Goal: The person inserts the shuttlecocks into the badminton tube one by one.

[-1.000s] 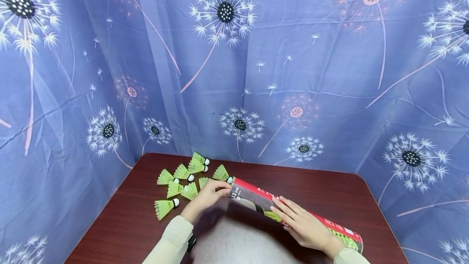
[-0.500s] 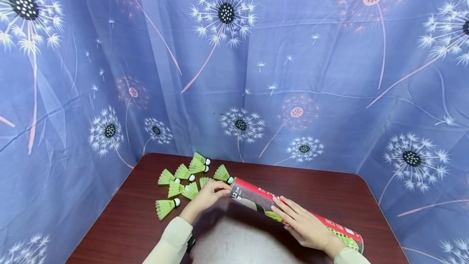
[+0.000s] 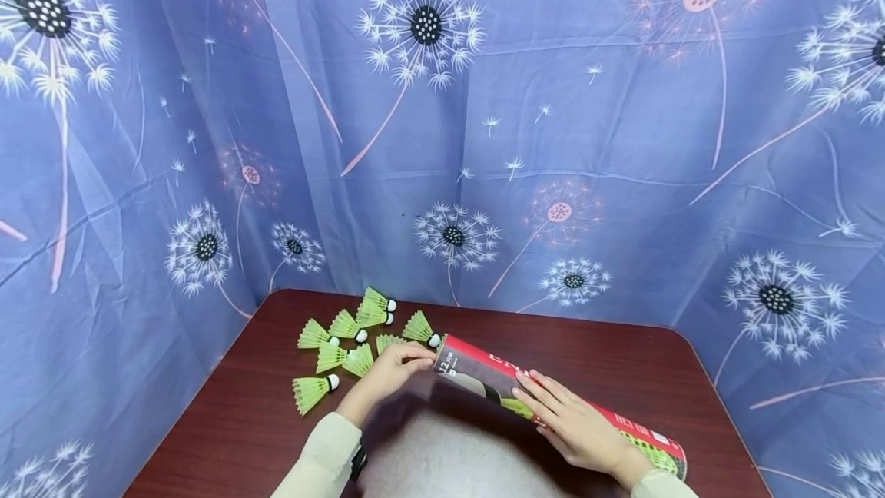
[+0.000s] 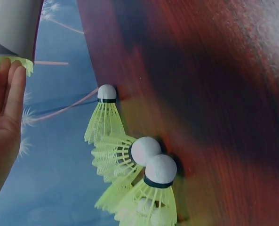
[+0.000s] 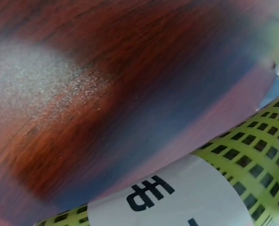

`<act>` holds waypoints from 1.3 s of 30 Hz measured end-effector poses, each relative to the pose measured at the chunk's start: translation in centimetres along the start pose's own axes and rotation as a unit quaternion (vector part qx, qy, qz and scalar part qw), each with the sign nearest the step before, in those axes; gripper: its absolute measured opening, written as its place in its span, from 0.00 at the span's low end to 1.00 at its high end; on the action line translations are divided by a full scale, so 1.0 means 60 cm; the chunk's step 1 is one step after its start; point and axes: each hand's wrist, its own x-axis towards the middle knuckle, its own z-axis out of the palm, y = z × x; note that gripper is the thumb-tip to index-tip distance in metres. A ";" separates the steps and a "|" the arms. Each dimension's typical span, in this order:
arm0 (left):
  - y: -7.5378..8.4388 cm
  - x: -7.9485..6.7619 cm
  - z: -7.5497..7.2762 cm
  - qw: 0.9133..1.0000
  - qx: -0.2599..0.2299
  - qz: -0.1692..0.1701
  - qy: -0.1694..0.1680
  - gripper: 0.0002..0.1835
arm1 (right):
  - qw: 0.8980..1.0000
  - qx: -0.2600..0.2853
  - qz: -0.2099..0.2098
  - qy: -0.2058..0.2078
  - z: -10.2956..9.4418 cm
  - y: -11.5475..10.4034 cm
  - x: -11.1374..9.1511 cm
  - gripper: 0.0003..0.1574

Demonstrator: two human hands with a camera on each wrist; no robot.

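A red and grey shuttlecock tube slants across the table. My right hand holds it around the middle, fingers laid over its top. At the tube's left end is my left hand, fingertips at the mouth. In the left wrist view, the yellow-green skirt of a shuttlecock shows at that mouth, and the left fingers pinch it; the rest of it is hidden inside the tube. Another shuttlecock lies just behind the mouth. The right wrist view shows only the tube's printed side, no fingers.
Several yellow-green shuttlecocks with white heads lie on the left of the dark red table, the nearest shuttlecock left of my left forearm. A blue dandelion-print curtain stands around the table's back and sides.
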 end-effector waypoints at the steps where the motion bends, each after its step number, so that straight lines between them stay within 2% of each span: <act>1: 0.006 -0.003 -0.004 1.000 -0.002 -0.002 0.003 0.08 | 1.000 0.000 0.001 0.000 -0.001 0.000 0.000 0.32; 3: 0.010 -0.009 -0.014 1.000 -0.013 -0.010 0.011 0.08 | 1.000 -0.002 0.002 0.001 -0.002 0.000 -0.001 0.31; 5: -0.002 -0.016 -0.025 0.999 -0.024 -0.022 0.027 0.09 | 1.000 -0.004 0.002 0.003 -0.003 0.001 -0.003 0.31; 7: -0.021 -0.025 -0.039 0.998 -0.020 -0.023 0.056 0.09 | 1.000 -0.006 0.003 0.005 -0.004 0.002 -0.006 0.31; 10: -0.038 -0.040 -0.064 0.992 -0.015 -0.061 0.106 0.09 | 1.000 -0.007 0.004 0.006 -0.005 0.006 -0.009 0.32; 12: -0.042 -0.052 -0.083 0.985 0.000 -0.096 0.144 0.09 | 1.000 -0.007 0.005 0.008 -0.006 0.007 -0.010 0.32; 14: -0.044 -0.066 -0.105 0.975 -0.009 -0.146 0.170 0.10 | 1.000 -0.008 0.007 0.010 -0.008 0.008 -0.011 0.31; 16: -0.047 -0.081 -0.127 0.964 0.008 -0.179 0.197 0.11 | 1.000 -0.010 0.009 0.012 -0.009 0.008 -0.012 0.31; 20: -0.052 -0.110 -0.172 0.948 0.042 -0.211 0.235 0.12 | 1.000 -0.017 0.012 0.011 -0.010 0.009 -0.014 0.32; 23: -0.051 -0.132 -0.199 0.938 0.049 -0.245 0.240 0.13 | 1.000 -0.016 0.013 0.009 -0.010 0.009 -0.015 0.32; 28: -0.056 -0.163 -0.226 0.925 0.044 -0.311 0.216 0.15 | 1.000 -0.017 0.014 0.008 -0.010 0.011 -0.017 0.33; 34: -0.078 -0.189 -0.235 0.913 0.023 -0.352 0.204 0.14 | 1.000 -0.012 0.013 0.006 -0.011 0.013 -0.019 0.33; 39: -0.095 -0.197 -0.230 0.905 0.009 -0.379 0.191 0.16 | 1.000 -0.015 0.013 0.007 -0.012 0.013 -0.021 0.33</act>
